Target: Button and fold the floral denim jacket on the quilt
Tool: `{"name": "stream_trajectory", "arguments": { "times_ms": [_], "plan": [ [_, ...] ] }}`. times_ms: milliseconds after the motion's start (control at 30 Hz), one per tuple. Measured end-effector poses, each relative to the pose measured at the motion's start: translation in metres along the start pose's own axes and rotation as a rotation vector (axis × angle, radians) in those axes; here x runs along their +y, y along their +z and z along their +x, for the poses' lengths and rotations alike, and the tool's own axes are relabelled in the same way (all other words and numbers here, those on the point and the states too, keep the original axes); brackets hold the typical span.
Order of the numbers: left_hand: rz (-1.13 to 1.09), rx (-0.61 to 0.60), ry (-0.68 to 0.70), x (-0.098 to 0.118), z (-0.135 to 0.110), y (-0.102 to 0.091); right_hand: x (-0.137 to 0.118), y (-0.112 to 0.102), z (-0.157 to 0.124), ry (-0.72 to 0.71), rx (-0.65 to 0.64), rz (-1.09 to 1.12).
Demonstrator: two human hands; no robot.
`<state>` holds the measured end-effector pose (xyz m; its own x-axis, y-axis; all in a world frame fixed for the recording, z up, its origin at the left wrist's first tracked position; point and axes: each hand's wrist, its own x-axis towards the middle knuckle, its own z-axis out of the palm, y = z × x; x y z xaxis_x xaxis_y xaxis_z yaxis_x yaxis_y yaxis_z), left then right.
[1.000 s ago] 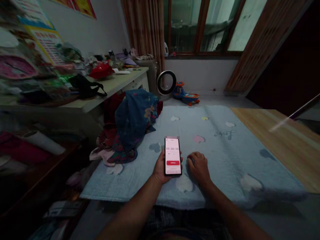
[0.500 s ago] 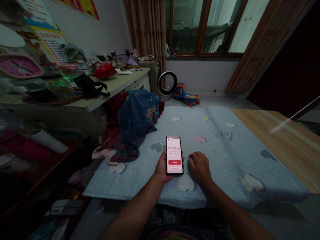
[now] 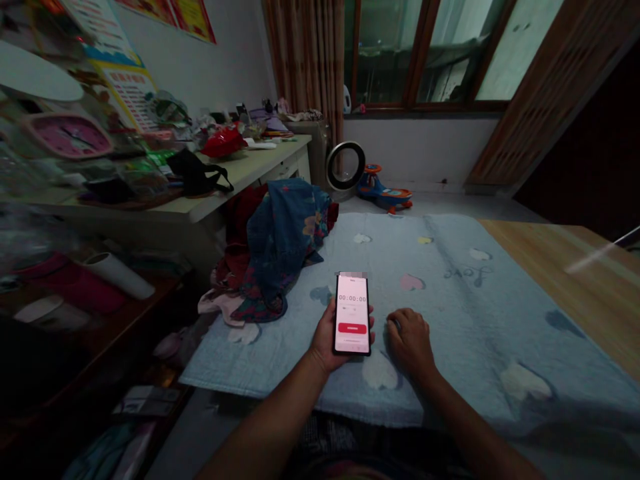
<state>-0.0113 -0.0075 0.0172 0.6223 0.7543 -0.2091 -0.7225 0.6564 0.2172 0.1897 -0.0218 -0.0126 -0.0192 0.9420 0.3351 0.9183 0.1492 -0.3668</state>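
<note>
A smartphone (image 3: 352,317) with a lit pinkish screen lies upright in my left hand (image 3: 325,341). The screen reads 00:00:00 above a red button. My left fingers wrap round the phone's back, their tips showing at its right edge. To the right of the phone, my right hand (image 3: 411,339) rests on the light blue blanket (image 3: 453,313) with its fingers loosely curled in. Nothing shows in that hand, though its palm side is hidden. Heart patterns dot the blanket under both hands.
Crumpled clothes (image 3: 280,243) lie at the blanket's left side, beside a cluttered desk (image 3: 260,165) with a pink clock (image 3: 70,135). Bare wooden board (image 3: 560,260) shows at the right. Beyond stand a round fan (image 3: 345,165) and a blue-orange ride-on toy (image 3: 385,193).
The view has turned slightly left, so the room sits further right in the picture. My left hand still holds the phone, and my right hand stays curled on the blanket.
</note>
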Motion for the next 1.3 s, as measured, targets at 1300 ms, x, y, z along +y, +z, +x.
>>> {"name": "stream_trajectory", "arguments": {
  "times_ms": [1300],
  "plan": [
    [0.278,0.743,0.639,0.11,-0.204,-0.027,-0.266,0.112,0.133,-0.93,-0.24,-0.059]
  ]
}}
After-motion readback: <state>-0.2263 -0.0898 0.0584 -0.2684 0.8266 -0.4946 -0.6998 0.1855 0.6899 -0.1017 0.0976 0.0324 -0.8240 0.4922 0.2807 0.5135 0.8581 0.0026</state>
